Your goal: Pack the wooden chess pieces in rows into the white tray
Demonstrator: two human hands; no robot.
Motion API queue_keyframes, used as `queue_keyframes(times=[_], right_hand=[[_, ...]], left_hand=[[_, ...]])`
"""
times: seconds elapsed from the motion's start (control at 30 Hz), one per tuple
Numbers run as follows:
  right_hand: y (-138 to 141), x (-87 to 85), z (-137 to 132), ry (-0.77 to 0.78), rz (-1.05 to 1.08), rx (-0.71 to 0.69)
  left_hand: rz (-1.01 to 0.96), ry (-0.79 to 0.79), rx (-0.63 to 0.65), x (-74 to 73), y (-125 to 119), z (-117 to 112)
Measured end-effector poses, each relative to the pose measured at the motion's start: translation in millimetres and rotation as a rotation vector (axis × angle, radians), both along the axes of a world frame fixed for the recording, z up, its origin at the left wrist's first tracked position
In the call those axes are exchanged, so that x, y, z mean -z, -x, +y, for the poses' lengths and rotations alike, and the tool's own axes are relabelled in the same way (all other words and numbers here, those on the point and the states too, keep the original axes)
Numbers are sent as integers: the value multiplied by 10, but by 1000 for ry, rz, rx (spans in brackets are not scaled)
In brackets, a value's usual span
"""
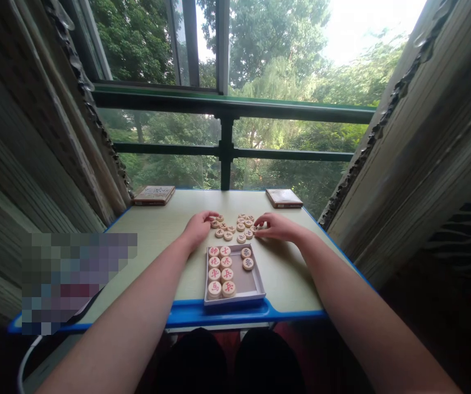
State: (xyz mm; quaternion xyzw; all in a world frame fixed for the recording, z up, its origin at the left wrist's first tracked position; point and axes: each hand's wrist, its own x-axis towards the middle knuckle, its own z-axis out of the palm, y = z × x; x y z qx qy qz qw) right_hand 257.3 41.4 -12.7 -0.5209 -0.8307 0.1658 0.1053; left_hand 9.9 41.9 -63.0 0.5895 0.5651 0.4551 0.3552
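Observation:
A pile of round wooden chess pieces (235, 227) with red and dark characters lies on the pale table (161, 241). My left hand (198, 225) rests at the pile's left side, its fingers curled round a piece at the edge. At the right side of the pile my right hand (274, 225) pinches another piece with its fingertips. Nearer to me sits a shallow grey box (250, 287) holding several pieces in rows along its left half.
A flat box (153, 195) lies at the table's far left corner, a second flat box (283, 198) at the far right. The table has a blue front edge (219, 314). Wooden shutters flank both sides; a railed window is behind. A blurred patch covers the left near corner.

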Motion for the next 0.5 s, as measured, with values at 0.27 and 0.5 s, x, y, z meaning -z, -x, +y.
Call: queue_keyframes(times=[0.27, 0.5], right_hand=[[-13, -9, -16, -11, 33, -38], [15, -22, -36, -57, -16, -9]], left_hand=[[-184, -50, 6, 16, 6, 78], [-162, -32, -3, -4, 17, 25]])
